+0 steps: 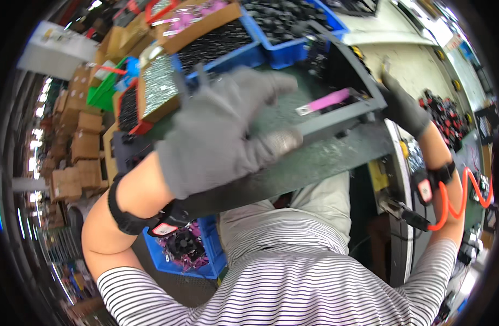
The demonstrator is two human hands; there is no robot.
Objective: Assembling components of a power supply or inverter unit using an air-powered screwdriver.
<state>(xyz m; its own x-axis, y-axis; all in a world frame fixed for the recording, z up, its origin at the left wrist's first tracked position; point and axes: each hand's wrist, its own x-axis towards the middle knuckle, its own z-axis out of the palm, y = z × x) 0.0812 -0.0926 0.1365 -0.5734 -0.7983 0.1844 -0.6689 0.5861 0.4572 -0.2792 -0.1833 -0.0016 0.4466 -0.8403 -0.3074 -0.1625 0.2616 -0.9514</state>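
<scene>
Head view: the half-open left hand [214, 130] holds nothing visible beside the grey frame [342, 118]; the right hand [405, 106], grip unclear, perhaps steadies its corner near the worktop's [344, 156] right edge.

Hands [222, 130] in gry gloves [406, 108], blk forearm bands [444, 173] w/ red/wht tags [425, 187], orange coiled cord [465, 187] near R arm, dk/wht striped top [314, 277], lt trousers [328, 204].

I'm remotely viewing a dark green worktable [328, 163], blue bins [288, 56] of black parts [287, 24] standing along its far edge, a carton [161, 109] of silvery pieces [159, 81] and a red bin [142, 128] sitting toward its left.
</scene>
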